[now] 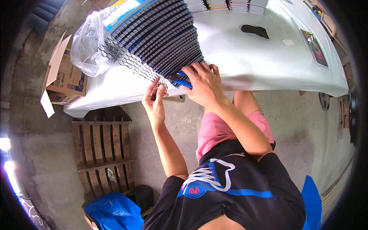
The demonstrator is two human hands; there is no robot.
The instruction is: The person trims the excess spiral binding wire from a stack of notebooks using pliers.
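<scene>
My right hand [203, 82] grips a pair of blue-handled pliers [185, 83], whose dark jaws are at the near corner of a stack of spiral-bound books [165, 34]. The books overlap in rows, with dark coils along their edges. Just left of the pliers, my left hand [155, 97] is closed in a pinch at the near end of the black spiral coils [134, 63]. These coils stretch like a mesh from a clear plastic bag [90, 46] to my fingers. Exactly what lies between the fingertips is too small to make out.
A white cloth covers the table [249, 57]. On it lie a black object [255, 30], a dark printed sheet [314, 48] and more bound books [245, 5] at the back. An open cardboard box [67, 82] stands left; a wooden pallet [101, 145] leans below.
</scene>
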